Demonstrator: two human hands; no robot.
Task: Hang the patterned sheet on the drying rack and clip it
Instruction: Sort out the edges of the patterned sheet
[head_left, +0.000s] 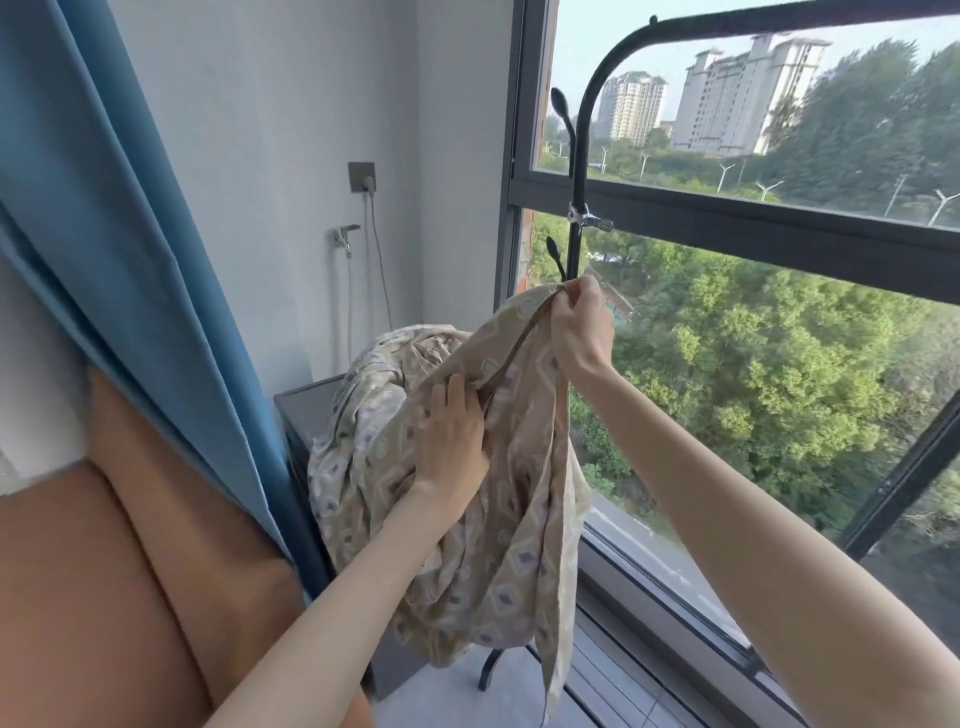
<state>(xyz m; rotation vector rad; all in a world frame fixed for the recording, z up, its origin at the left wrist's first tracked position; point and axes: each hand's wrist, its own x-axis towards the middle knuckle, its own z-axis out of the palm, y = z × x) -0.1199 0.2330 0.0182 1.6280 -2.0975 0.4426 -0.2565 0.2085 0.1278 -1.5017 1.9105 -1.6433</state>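
The patterned sheet (498, 545), beige with pale diamond shapes, hangs bunched in front of me, and part of it is heaped on a dark cabinet (304, 410) behind. My right hand (579, 327) pinches a hemmed edge of the sheet and holds it up by the rack's pole. My left hand (452, 436) grips a fold of the sheet lower down. The black drying rack (587, 135) rises by the window, its top bar curving right overhead. A metal clip (589, 217) is fastened to the pole above my right hand.
A large window (727, 218) with dark frames fills the right side, with trees and buildings outside. A blue curtain (130, 234) hangs at left beside an orange cushion (130, 571). A tap (345, 239) and a socket are on the white wall.
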